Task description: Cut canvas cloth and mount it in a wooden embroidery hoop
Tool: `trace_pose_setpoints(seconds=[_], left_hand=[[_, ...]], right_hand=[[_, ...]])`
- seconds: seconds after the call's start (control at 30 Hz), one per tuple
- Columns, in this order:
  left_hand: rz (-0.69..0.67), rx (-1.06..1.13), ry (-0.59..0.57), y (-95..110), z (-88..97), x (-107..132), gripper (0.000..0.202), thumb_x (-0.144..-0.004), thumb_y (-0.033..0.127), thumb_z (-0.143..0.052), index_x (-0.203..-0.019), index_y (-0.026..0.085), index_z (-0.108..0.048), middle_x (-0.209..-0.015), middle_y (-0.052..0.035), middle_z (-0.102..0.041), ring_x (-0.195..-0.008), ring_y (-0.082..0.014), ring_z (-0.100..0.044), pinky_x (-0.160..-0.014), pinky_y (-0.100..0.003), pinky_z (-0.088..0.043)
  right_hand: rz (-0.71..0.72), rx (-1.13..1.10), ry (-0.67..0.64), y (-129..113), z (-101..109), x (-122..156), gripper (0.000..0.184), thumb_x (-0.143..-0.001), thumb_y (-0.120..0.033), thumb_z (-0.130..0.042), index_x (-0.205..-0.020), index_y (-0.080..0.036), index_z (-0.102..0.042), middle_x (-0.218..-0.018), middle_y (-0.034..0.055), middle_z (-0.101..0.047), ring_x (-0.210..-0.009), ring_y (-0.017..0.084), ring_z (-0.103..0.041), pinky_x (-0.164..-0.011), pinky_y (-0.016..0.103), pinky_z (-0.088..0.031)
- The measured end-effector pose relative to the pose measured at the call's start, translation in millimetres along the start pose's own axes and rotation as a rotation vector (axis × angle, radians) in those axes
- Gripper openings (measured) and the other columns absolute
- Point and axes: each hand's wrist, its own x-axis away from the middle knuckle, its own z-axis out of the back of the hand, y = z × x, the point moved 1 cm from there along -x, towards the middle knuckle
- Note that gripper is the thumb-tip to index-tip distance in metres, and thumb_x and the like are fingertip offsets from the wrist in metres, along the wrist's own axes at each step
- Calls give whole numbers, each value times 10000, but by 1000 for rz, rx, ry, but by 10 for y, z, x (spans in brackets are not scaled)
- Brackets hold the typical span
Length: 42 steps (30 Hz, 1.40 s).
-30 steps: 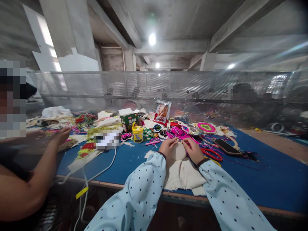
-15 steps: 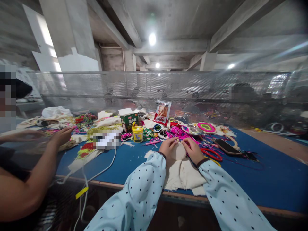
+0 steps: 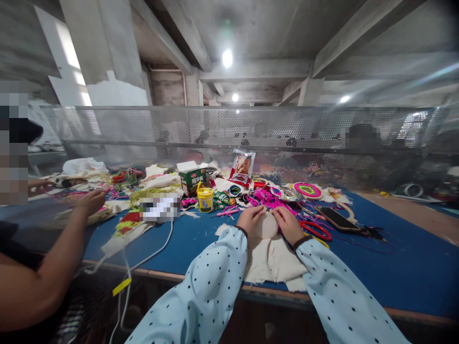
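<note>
A small round embroidery hoop point(image 3: 267, 227) with off-white cloth point(image 3: 275, 262) stretched over it rests at the front of the blue table. My left hand point(image 3: 250, 220) grips its upper left rim, and my right hand point(image 3: 288, 223) grips the upper right rim. Fingertips of both hands come close together at the top of the hoop, where small details are too fine to make out. The loose cloth, frayed at its edge, spreads toward me between my sleeves. Magenta yarn point(image 3: 263, 198) lies just beyond my hands.
Right of me lie red-handled scissors point(image 3: 315, 230), a phone point(image 3: 337, 218) and a colourful stitched hoop point(image 3: 307, 190). A yellow tub point(image 3: 205, 199), a green box point(image 3: 192, 179) and a snack packet point(image 3: 242, 167) stand behind. A co-worker's arm point(image 3: 68, 248) reaches in at left; a white cable point(image 3: 167, 243) crosses the table.
My hands and the hoop stay nearly in place. At left, the co-worker's one hand has drawn away from the other, farther left, and the head has shifted slightly.
</note>
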Motion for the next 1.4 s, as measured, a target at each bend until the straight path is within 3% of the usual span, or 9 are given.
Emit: trace_pose_setpoints(seconds=[0.17,0.33,0.53,0.8,1.1,1.4], left_hand=[[-2,12,-8,15,9,2,310,-860,254,-493,-1109,135,-633,-1125,-102,-642,-1042,-237,-589,-923,-359,-433],[-18,32,-3,-15,-2,-1,316,-854,266,-501,-1110,141,-637,-1123,-104,-642,-1045,-237,-590,-927,-347,-430],[-14,30,12,-26,-1,-4,312,-850,249,-506,-1107,138,-641,-1097,-112,-654,-1011,-248,-605,-893,-357,-451],[-35,44,0,-53,-14,-4,314,-861,276,-490,-1111,157,-636,-1110,-92,-651,-1020,-228,-600,-899,-348,-453],[20,6,41,-27,-25,7,337,-856,259,-500,-1156,146,-605,-1140,-104,-634,-1041,-219,-590,-927,-342,-434],[-8,13,-8,-28,-4,2,343,-858,252,-496,-1163,134,-601,-1151,-112,-624,-1055,-231,-585,-932,-368,-429]], right_hand=[[1,-15,25,-18,7,4,201,-900,-346,-383,-891,-201,-521,-885,52,-582,-851,195,-532,-757,322,-408],[17,17,18,-19,13,-3,275,-920,-337,-323,-763,-202,-505,-797,47,-548,-811,199,-515,-732,328,-398],[3,-16,51,-65,29,2,141,-874,-319,-436,-859,-196,-503,-869,50,-529,-792,186,-519,-716,317,-417],[29,-2,6,-28,12,3,280,-926,-329,-313,-794,-200,-523,-814,49,-553,-813,197,-512,-736,332,-397],[33,-7,10,-87,25,-2,247,-912,-331,-348,-780,-199,-509,-817,50,-549,-815,199,-513,-735,330,-394],[53,-21,16,-67,34,-2,193,-896,-323,-395,-828,-197,-525,-848,52,-547,-834,196,-514,-740,325,-406]])
